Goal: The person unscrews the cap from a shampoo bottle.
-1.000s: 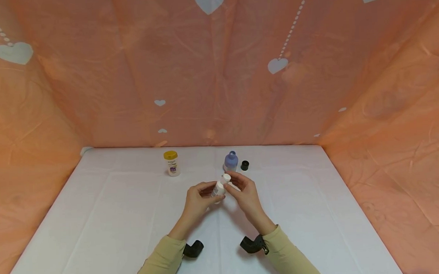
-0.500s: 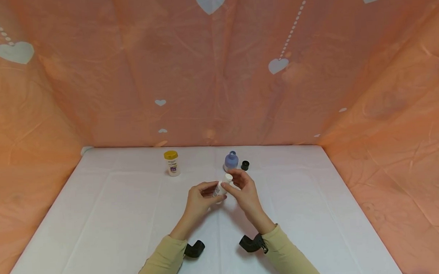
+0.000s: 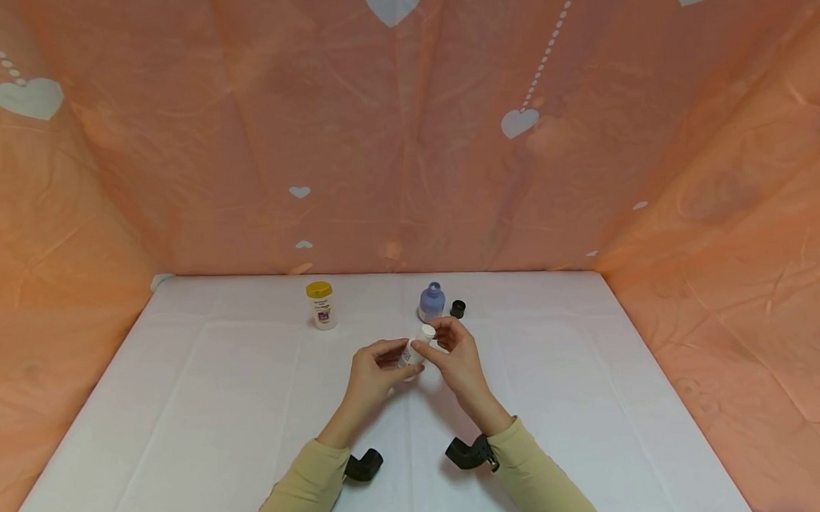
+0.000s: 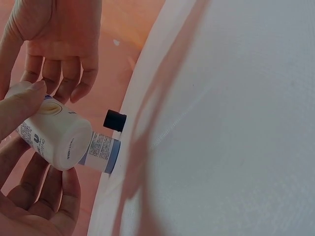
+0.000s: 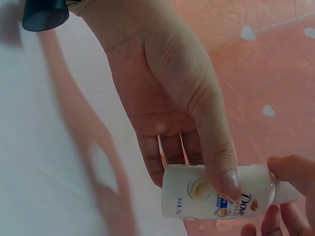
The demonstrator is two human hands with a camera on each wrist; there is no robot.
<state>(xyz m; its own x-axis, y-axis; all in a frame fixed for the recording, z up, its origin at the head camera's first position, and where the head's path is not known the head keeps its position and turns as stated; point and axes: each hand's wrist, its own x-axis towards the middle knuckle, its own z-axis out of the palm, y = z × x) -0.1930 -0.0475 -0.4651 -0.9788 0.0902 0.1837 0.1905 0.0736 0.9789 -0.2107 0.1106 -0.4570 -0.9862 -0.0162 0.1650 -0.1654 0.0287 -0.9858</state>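
Note:
A small white Dove bottle (image 3: 408,355) is held tilted above the table, its white cap (image 3: 428,331) pointing up and to the right. My left hand (image 3: 371,374) grips the body, thumb on the near side and fingers behind. At the cap end my right hand (image 3: 460,363) pinches with thumb and fingertips, partly hiding the neck. In the right wrist view the bottle (image 5: 202,192) shows its label, with the left thumb pressed on it. From the left wrist view, the bottle's (image 4: 54,132) base faces the camera.
Just beyond the right hand stands a blue bottle (image 3: 432,303) with its neck uncapped. A black cap (image 3: 458,309) lies beside it. Farther left is a white bottle with a yellow lid (image 3: 322,308). Orange cloth (image 3: 408,211) walls the back and sides of the white table (image 3: 205,414).
The Dove bottle and both hands have shifted very slightly right. My right thumb has slid down and left across the bottle's neck. The other items have stayed put.

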